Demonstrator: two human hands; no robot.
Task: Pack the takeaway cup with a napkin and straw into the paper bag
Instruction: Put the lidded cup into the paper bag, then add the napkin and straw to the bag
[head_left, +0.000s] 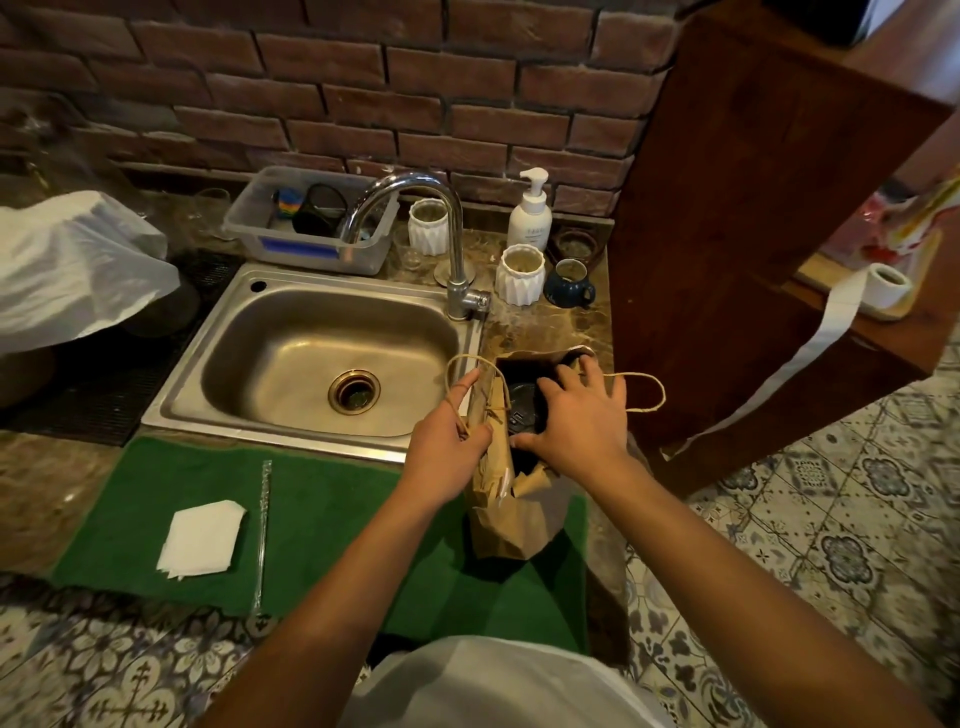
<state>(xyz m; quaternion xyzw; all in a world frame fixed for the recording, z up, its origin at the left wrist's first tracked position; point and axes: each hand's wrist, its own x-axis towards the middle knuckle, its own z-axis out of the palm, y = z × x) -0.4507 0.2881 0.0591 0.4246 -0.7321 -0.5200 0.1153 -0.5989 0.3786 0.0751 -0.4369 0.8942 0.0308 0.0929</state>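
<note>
A: Step in hand?

B: Seating the takeaway cup (522, 410) in the paper bag (511, 519). Dark lid visible down in the bag's mouth, so the cup's inside, upright as far as I can tell. Bag stands at the right end of the green mat (311, 499), just right of the sink (311, 358).

A: Hands?

B: Left hand (449, 441) pinched closed on the bag's left wall and its twine handle, holding the mouth wide. Right hand (582, 421) over the opening, fingers spread apart and reaching in; thumb at the near rim. Can't tell if it's touching the lid.

A: How to do it well?

B: My read: keep the left wall pulled out, press the cup flat to the bottom so it doesn't lean, and leave a gap at one side for the other items. The bag's near edge is crumpled and could fold in.

A: Napkin, straw?

B: Both still out. Napkin (202, 538) lies flat at the mat's left, well apart from the bag. Straw (264, 530), in a clear wrapper, just right of it; long axis runs near-to-far, far tip toward the sink, near end at the mat's near edge. It would need to go in end-first, upright beside the cup.
</note>
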